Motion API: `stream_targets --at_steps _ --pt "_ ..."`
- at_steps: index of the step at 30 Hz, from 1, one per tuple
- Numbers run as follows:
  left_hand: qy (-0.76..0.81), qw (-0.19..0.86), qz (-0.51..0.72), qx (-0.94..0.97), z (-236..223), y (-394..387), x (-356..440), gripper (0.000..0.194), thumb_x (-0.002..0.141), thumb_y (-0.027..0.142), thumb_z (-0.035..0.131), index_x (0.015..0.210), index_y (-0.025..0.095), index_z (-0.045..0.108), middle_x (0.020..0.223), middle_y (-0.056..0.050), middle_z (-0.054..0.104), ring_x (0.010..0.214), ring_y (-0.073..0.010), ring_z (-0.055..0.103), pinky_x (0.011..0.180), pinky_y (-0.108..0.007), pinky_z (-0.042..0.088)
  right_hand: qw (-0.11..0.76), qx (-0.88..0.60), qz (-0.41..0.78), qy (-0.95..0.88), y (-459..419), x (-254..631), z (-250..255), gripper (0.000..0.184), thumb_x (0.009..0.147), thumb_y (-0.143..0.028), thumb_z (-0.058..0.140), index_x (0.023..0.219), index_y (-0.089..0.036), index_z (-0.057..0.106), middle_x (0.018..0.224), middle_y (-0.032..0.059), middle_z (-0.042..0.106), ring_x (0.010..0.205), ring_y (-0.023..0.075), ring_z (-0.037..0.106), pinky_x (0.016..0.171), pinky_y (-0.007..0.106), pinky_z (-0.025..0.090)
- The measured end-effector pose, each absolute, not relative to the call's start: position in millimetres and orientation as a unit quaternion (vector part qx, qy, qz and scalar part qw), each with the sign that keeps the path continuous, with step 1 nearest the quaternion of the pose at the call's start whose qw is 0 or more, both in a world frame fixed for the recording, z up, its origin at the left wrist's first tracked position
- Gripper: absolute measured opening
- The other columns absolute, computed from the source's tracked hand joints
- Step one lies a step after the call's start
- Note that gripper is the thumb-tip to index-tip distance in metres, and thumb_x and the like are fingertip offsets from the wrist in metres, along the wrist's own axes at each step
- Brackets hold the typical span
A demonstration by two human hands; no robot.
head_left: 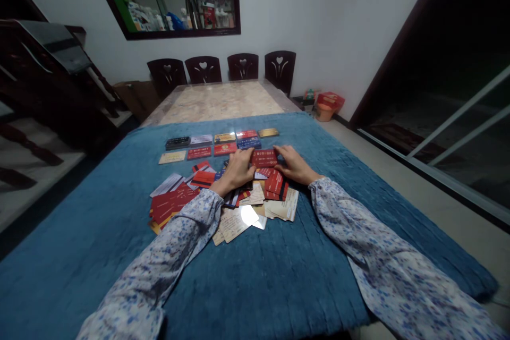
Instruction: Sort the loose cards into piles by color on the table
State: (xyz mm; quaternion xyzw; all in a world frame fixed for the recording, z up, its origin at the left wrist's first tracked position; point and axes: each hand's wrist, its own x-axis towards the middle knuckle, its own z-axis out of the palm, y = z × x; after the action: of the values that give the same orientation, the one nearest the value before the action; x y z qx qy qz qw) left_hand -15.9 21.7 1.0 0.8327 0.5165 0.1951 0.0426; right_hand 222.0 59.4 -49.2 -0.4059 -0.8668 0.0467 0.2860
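Note:
A dark red card [264, 158] with printed lettering lies between my two hands, above the loose pile. My left hand [238, 169] grips its left end, and my right hand [295, 163] has fingers and thumb on the right end. I cannot tell whether it is one card or a few together. Below my hands spreads a jumble of loose cards: red cards with a dark stripe [277, 185], larger dark red cards [171, 203] on the left, and cream cards [239, 224] in front. Part of this heap is hidden by my left hand and sleeve.
Beyond the heap, neat rows hold a black stack [177, 142], a silver stack [201, 140], a blue stack [249, 143], a gold stack [268, 132], several red ones and a cream card [172, 157]. A blue cloth [99, 186] covers the near table; chairs [203, 69] stand behind.

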Motion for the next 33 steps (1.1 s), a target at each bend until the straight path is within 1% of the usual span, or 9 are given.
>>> stream_targets --at_steps 4,9,15,21,26,29,33 --pt "0.513 0.052 0.198 0.833 0 24 -17 0.056 0.083 0.018 0.061 0.138 0.013 0.054 0.125 -0.015 0.068 0.116 -0.0325 0.059 0.102 -0.048 0.048 0.279 -0.407 0.051 -0.868 58 222 -46 0.060 0.087 -0.024 0.064 0.145 -0.014 0.049 0.118 0.0159 0.061 0.108 0.0314 0.053 0.096 0.048 0.047" --pt "0.509 0.062 0.203 0.834 -3 29 -21 0.055 0.082 0.018 0.063 0.137 0.011 0.055 0.126 -0.016 0.068 0.116 -0.0316 0.059 0.102 -0.047 0.049 0.275 -0.408 0.057 -0.869 57 223 -42 0.058 0.087 -0.026 0.064 0.143 -0.016 0.052 0.117 0.0144 0.063 0.107 0.0314 0.053 0.095 0.048 0.046" --pt "0.501 0.073 0.209 0.837 -4 31 -25 0.050 0.082 0.020 0.066 0.131 0.013 0.059 0.123 -0.015 0.068 0.114 -0.0303 0.060 0.100 -0.045 0.050 0.255 -0.415 0.067 -0.871 56 223 -37 0.056 0.087 -0.028 0.064 0.140 -0.014 0.054 0.117 0.0158 0.064 0.107 0.0320 0.054 0.094 0.048 0.046" --pt "0.493 0.055 0.196 0.846 0 30 -29 0.041 0.085 0.026 0.065 0.124 0.017 0.061 0.118 -0.013 0.066 0.112 -0.0304 0.058 0.098 -0.048 0.048 0.254 -0.407 0.066 -0.875 55 225 -34 0.055 0.088 -0.030 0.065 0.141 -0.020 0.056 0.115 0.0130 0.066 0.106 0.0314 0.054 0.092 0.047 0.047" --pt "0.495 0.061 0.171 0.850 2 30 -32 0.034 0.086 0.029 0.065 0.118 0.016 0.063 0.115 -0.012 0.064 0.112 -0.0307 0.058 0.098 -0.047 0.047 0.244 -0.402 0.071 -0.880 56 224 -33 0.053 0.086 -0.030 0.068 0.137 -0.018 0.059 0.115 0.0134 0.068 0.106 0.0314 0.056 0.093 0.047 0.047" --pt "0.494 0.072 0.164 0.851 3 31 -34 0.035 0.085 0.029 0.067 0.118 0.015 0.063 0.117 -0.013 0.064 0.115 -0.0308 0.059 0.100 -0.048 0.047 0.237 -0.397 0.079 -0.883 57 224 -32 0.052 0.086 -0.030 0.069 0.136 -0.016 0.060 0.116 0.0143 0.068 0.106 0.0310 0.056 0.093 0.047 0.047" --pt "0.487 0.089 0.164 0.853 3 34 -38 0.039 0.083 0.029 0.069 0.119 0.016 0.063 0.118 -0.012 0.064 0.113 -0.0301 0.060 0.099 -0.046 0.049 0.226 -0.387 0.078 -0.891 58 224 -30 0.051 0.087 -0.032 0.069 0.136 -0.017 0.061 0.111 0.0129 0.069 0.103 0.0295 0.057 0.090 0.045 0.047"
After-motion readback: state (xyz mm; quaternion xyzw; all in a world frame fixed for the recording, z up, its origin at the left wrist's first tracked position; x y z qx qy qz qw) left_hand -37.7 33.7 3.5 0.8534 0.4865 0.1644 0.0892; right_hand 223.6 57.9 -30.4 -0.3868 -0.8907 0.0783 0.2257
